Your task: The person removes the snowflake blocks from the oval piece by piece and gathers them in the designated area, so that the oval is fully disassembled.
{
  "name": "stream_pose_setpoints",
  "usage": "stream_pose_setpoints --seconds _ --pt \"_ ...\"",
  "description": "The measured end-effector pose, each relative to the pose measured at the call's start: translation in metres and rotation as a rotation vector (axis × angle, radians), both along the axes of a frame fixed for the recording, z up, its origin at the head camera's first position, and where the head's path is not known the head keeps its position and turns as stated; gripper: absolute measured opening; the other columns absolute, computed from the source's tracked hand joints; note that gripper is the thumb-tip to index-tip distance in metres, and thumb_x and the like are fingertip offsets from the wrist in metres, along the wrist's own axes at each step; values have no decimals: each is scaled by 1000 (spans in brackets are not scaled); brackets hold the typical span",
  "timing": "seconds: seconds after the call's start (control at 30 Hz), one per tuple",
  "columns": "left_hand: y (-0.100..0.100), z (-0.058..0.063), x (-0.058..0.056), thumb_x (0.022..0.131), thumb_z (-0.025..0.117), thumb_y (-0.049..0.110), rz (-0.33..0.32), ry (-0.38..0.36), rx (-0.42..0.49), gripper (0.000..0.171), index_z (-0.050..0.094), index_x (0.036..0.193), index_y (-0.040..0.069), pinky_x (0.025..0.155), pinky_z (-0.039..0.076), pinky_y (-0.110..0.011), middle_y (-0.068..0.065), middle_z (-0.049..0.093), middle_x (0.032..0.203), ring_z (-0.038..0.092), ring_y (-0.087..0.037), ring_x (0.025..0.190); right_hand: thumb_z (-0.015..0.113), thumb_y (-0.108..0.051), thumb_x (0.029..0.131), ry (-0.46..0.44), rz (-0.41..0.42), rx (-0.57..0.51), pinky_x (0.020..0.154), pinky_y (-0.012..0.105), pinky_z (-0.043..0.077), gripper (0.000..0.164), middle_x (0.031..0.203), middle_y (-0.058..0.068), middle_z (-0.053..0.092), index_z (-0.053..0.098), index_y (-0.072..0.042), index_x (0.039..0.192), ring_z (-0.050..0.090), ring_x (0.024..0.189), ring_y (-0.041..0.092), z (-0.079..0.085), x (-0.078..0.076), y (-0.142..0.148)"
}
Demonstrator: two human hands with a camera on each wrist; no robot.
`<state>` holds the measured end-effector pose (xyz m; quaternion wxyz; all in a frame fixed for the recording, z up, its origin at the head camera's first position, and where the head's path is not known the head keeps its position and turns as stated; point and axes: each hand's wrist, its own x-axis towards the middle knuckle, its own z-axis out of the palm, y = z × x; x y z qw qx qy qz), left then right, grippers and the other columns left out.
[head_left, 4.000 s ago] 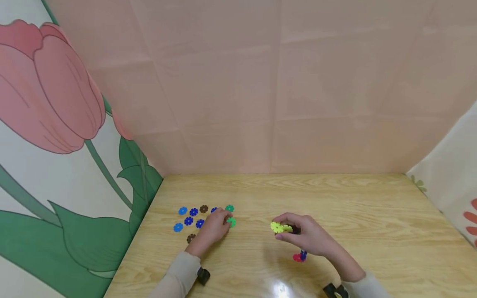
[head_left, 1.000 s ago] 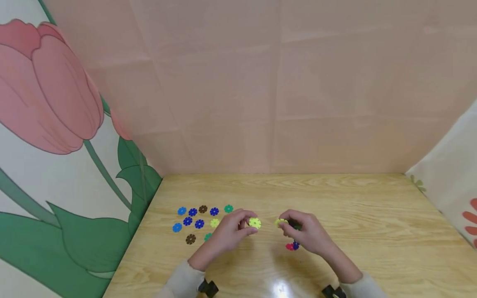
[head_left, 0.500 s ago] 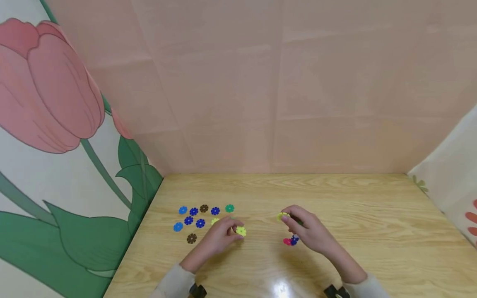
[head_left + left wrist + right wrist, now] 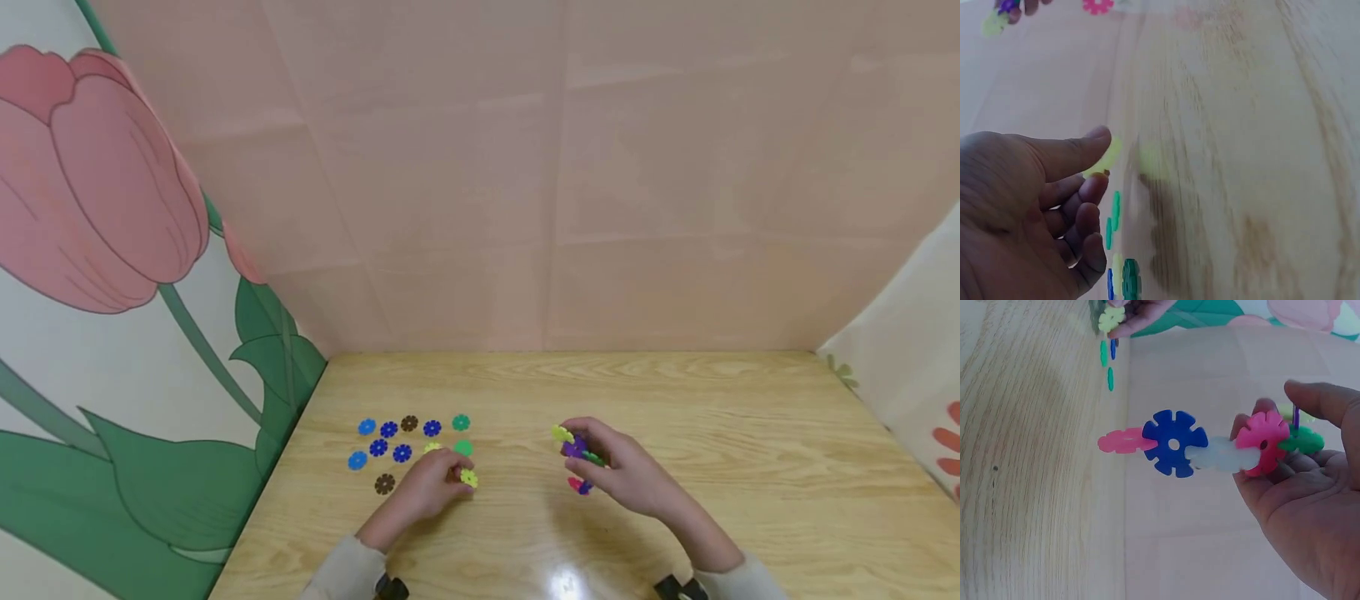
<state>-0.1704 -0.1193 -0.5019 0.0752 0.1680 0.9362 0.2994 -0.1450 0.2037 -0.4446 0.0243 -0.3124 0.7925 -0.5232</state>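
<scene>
Head view: the left hand (image 4: 426, 485) pinches a yellow disc (image 4: 469, 478) between thumb and fingers, just beside loose discs (image 4: 402, 453) that lie flat towards the left edge of the worktop (image 4: 750, 433). These are blue, brown, green and yellow. To their right, well short of the worktop's far edge, the fingers of the right hand (image 4: 626, 468) curl round the upper end of a chain (image 4: 1219, 454). Yellow, purple and green show at the grip; below, it runs pink, white, blue, pink.
</scene>
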Motion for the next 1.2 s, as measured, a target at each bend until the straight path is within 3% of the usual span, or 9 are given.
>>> stream_pose_setpoints --seconds 0.23,0.4,0.57,0.73,1.0,1.2 --pt "-2 -4 -2 82 83 25 4 4 -42 34 73 113 13 71 45 -25 7 57 86 49 -8 79 64 -3 98 83 -41 -83 63 30 59 32 98 9 68 55 4 129 69 81 14 -2 -1 1" --pt "-3 -7 -3 82 83 26 17 26 -83 36 73 114 14 73 44 -27 9 56 87 48 -10 83 65 -3 98 74 -88 -112 60 35 59 32 93 8 66 59 1 129 68 76 15 -1 -1 1" --pt "-4 -8 -2 82 83 27 21 71 -118 36 73 114 14 74 42 -27 9 56 88 45 -11 86 66 -6 98 67 -116 -94 64 30 59 34 98 9 66 60 1 131 67 82 10 0 0 1" --pt "-3 -5 -1 83 82 29 22 88 -122 35 73 113 15 74 42 -27 7 57 89 45 -10 87 67 -6 97 82 -113 -90 56 29 56 34 94 9 64 58 -1 130 64 74 10 -1 0 1" --pt "16 18 0 93 74 28 14 121 0 26 73 116 15 81 48 -32 6 64 101 56 -15 97 68 -8 97 55 -119 -82 57 28 56 31 99 7 67 63 -3 127 63 77 9 -3 1 1" --pt "34 39 6 98 68 32 -20 153 124 24 72 117 19 80 47 -28 10 65 104 57 -16 96 69 -7 96 102 -110 -69 62 25 56 34 108 5 68 66 -6 129 62 82 9 -6 0 1"
